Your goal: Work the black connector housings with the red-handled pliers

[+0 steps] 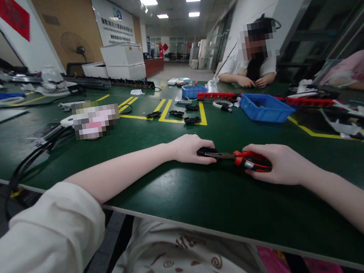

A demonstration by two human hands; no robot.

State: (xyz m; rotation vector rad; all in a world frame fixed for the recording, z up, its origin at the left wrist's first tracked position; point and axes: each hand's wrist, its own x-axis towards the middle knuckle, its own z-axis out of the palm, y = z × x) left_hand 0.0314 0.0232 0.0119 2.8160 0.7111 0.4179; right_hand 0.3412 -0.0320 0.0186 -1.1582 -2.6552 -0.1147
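My right hand is wrapped round the red and black handles of a pair of needle-nose pliers. Their long jaws point left and reach a small black part. Fingers of my left hand are closed on that black part, low over the green table near its front edge. The part's exact kind is hard to make out, as my fingers cover some of it. Beyond my hands, several similar black pieces lie on the table around a yellow tape outline.
A blue bin stands right of centre, with a smaller blue bin behind. Black cables run over the table's left edge beside a pale pink object. A person sits across the green table; others are at both sides.
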